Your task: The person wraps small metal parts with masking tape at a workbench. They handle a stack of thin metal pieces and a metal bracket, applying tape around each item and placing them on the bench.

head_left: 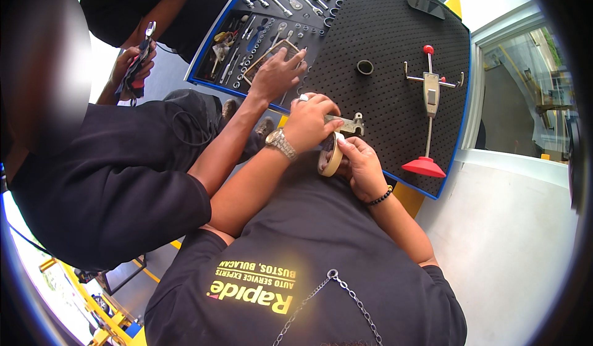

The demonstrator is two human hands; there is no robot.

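Note:
My left hand [314, 122], with a metal watch at the wrist, is closed around a dull metal bracket-like part [353, 125]. One end of the part, with a small hole, sticks out past the fingers. In my right hand [363, 165], a roll of beige tape [332, 159] is gripped between thumb and fingers, tilted on its side. The roll lies just below the metal part, near the table's front edge. Whether the two touch is hard to make out. A dark beaded bracelet is on my right wrist.
The black perforated mat [389, 43] bears a black cup-like ring [365, 68], a metal tool with a red cone base [425, 165] and a dark flat plate [425, 5]. A co-worker's hand [278, 77] reaches over a tool tray [253, 62]. Another person holds pliers [149, 32].

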